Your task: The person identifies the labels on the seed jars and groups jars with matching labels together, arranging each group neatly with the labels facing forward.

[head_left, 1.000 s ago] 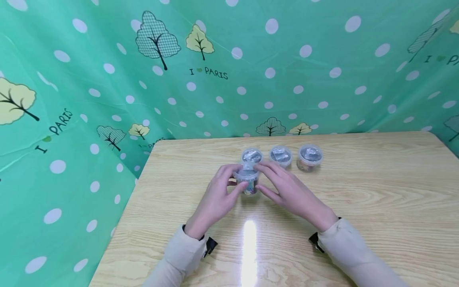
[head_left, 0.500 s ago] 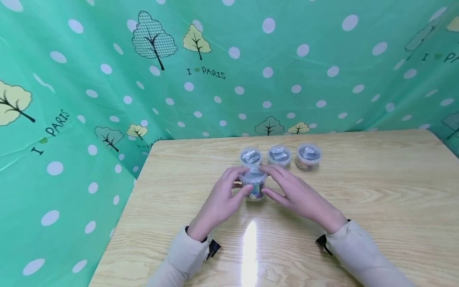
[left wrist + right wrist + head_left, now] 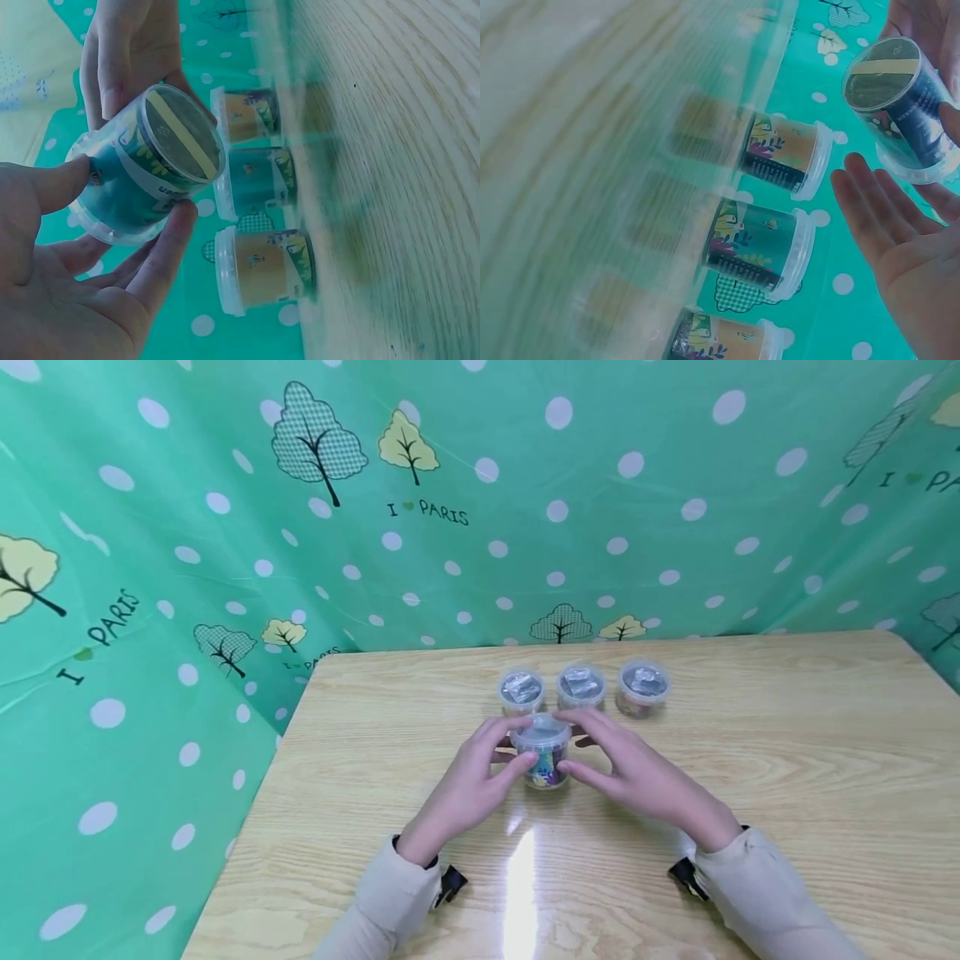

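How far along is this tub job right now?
Looks done: three tubs stand in a row near the far edge of the table. In hand: a fourth tub, its base showing in both wrist views, held by the left hand with the right hand close beside it. Likely left: setting it down, as only that tub is off the table.

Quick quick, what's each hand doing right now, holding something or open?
Left hand: holding a tub.
Right hand: looks open, fingers mostly straight, at that same tub.
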A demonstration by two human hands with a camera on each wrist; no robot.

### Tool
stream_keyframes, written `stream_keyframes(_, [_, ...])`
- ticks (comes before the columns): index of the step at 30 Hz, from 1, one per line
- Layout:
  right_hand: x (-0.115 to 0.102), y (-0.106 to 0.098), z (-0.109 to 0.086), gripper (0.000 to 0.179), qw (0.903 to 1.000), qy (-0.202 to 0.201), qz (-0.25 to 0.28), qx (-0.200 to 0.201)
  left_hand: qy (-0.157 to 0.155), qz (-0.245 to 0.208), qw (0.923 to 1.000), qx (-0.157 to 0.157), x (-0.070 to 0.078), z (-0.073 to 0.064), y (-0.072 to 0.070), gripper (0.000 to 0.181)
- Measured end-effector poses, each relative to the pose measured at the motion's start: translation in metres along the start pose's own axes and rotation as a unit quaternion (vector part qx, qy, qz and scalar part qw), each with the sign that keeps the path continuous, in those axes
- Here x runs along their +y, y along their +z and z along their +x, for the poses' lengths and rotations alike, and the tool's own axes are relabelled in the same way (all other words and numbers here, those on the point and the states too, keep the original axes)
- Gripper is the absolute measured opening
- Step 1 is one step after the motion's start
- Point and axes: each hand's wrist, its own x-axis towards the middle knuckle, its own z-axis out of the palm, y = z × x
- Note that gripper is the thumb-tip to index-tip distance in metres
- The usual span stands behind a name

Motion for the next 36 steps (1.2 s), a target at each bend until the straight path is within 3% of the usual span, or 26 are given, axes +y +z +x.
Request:
stream_keyframes(14, [0.000, 0.007, 0.000, 0.061, 0.9975, -0.007, 0.069, -0.009, 0.000, -0.014, 0.9999, 0.005, -0.006, -0.008, 0.002, 0.046])
stream_keyframes(22, [0.003, 0.011, 0.002, 0.053, 0.9895, -0.013, 0.144, 0.007, 0.013, -0.040, 0.9990, 0.014, -0.008, -0.008, 0.007, 0.047])
stream_keyframes(31, [0.000, 0.012, 0.001, 0.051, 0.9807, 0.027, 0.190, 0.034, 0.009, -0.059, 0.9980, 0.023, -0.008, -0.006, 0.011, 0.053])
stream_keyframes(36, [-0.001, 0.005, 0.000, 0.049, 0.9787, 0.060, 0.187, 0.061, -0.003, -0.104, 0.9938, 0.040, -0.006, 0.000, 0.013, 0.056])
